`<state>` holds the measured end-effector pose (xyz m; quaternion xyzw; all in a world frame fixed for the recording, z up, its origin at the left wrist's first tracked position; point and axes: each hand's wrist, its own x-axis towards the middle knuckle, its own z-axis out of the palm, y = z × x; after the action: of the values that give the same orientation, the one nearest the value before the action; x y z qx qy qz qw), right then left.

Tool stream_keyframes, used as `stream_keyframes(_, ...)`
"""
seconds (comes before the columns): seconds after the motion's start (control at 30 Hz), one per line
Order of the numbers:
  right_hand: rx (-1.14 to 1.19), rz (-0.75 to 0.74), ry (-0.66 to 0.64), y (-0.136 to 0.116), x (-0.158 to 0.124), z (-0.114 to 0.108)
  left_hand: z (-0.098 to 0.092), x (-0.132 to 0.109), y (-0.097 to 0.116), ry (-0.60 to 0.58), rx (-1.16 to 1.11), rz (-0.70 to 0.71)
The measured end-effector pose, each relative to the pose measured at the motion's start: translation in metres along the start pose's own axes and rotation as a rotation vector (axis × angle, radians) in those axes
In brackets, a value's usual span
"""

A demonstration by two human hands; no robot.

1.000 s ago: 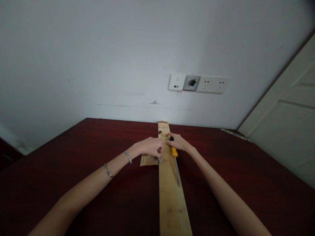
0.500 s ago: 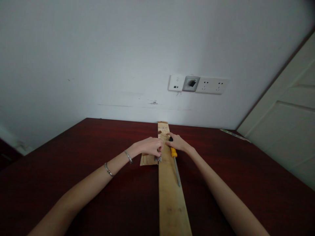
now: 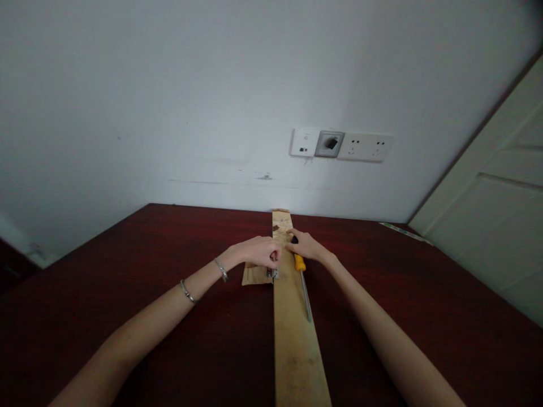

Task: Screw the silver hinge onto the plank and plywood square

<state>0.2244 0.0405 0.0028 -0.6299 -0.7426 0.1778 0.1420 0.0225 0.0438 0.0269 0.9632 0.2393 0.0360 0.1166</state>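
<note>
A long pale wooden plank point(image 3: 297, 333) lies on the dark red table point(image 3: 127, 265), running away from me toward the wall. A short wooden piece point(image 3: 253, 275) butts against its left side, with a small metal bracket point(image 3: 272, 273) at the joint. My left hand point(image 3: 258, 252) is curled over that joint, fingers closed on something small I cannot make out. My right hand point(image 3: 306, 245) rests on the plank, its fingers pinched by the black end of a yellow-handled screwdriver point(image 3: 302, 278), which lies along the plank's right edge with its shaft pointing toward me.
A white wall stands right behind the table, with a row of sockets and a switch point(image 3: 341, 145). A pale door point(image 3: 492, 209) is at the right. A thin strip point(image 3: 405, 231) lies at the table's far right edge.
</note>
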Motion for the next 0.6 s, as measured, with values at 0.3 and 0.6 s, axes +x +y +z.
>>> stream_keyframes(0.3, -0.001, -0.003, -0.004, 0.0027, 0.0020, 0.0008, 0.0005, 0.0006, -0.0022, -0.022, 0.000, 0.006)
stream_keyframes(0.6, 0.013, -0.009, -0.002, 0.0037, 0.0024, 0.0013, -0.0008, 0.0011, -0.0017, -0.014, -0.051, 0.011)
